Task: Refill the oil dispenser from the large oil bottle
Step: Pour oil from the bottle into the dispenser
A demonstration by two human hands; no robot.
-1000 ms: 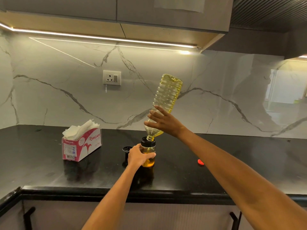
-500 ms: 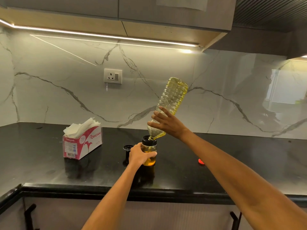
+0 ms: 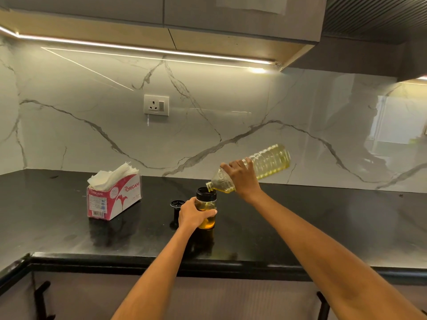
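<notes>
The oil dispenser point(image 3: 207, 210), a small clear jar with a black collar and amber oil in its lower part, stands uncapped on the black counter point(image 3: 300, 227). My left hand point(image 3: 193, 214) grips its body from the left. My right hand point(image 3: 242, 179) holds the large clear oil bottle point(image 3: 265, 163) near its shoulder. The bottle lies almost level, base to the upper right, and its open mouth sits at the dispenser's rim. Yellow oil pools along the bottle's lower side.
The dispenser's black lid point(image 3: 176, 205) stands just left of it. A red-and-white tissue box point(image 3: 113, 197) sits farther left. A wall socket point(image 3: 156, 105) is on the marble backsplash. Cabinets hang overhead, and the counter's front edge point(image 3: 161, 262) is near me.
My right hand has swung the bottle down from steeply upturned to almost level, its base dropping to the right. My left hand has kept hold of the dispenser.
</notes>
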